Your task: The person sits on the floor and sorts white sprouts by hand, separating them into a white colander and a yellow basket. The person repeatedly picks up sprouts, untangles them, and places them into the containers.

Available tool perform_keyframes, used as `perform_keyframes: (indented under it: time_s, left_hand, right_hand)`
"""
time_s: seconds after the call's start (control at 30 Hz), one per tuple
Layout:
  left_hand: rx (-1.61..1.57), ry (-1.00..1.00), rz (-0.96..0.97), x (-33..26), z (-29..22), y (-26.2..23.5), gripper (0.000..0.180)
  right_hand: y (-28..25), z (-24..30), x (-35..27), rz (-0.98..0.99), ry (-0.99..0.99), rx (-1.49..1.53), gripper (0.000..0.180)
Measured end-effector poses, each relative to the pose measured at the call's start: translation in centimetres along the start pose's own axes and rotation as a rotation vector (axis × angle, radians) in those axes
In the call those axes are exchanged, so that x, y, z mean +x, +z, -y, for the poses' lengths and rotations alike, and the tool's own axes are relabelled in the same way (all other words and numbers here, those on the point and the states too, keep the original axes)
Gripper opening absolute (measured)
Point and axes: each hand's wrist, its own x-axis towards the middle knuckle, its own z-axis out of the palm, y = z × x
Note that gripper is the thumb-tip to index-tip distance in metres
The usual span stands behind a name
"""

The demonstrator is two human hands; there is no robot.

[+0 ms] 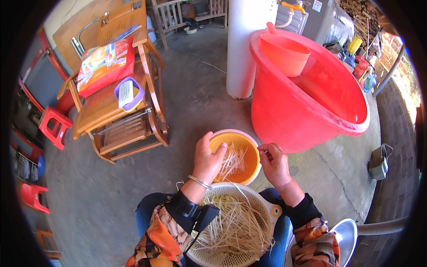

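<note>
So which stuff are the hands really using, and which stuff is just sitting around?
In use:
- left hand, over the orange strainer
- right hand, pinching a thin pale sprout
- white colander on the lap, full of pale sprouts

Just sitting around:
- big red tub with an orange scoop
- wooden chair
- purple basket
- red stool
- metal bowl

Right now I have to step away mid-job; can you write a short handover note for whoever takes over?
Left hand: rests over the rim of the small orange plastic strainer on the floor, fingers on pale sprouts inside.
Right hand: fingers pinched on a thin pale sprout strand beside that strainer.
Large white plastic colander: on the lap, holding a big heap of pale sprouts.
Done: a small bunch lies in the orange strainer.
Left: most sprouts remain in the white colander.
Big red plastic tub stands behind.
</note>
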Motion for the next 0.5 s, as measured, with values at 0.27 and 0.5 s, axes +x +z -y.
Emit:
perform_keyframes:
  time_s: [0.27,0.5]
  left_hand:
    - [-0.579,0.006,0.21,-4.3,-9.3,-9.1,0.019]
    - [0.361,0.362,0.617,-12.0,-9.9,-12.6,0.008]
  right_hand:
    - [0.9,1.6,-0.2,0.071,-0.098,0.104,0.009]
    - [-3.3,4.0,-6.6,0.181,0.093,0.339,0.007]
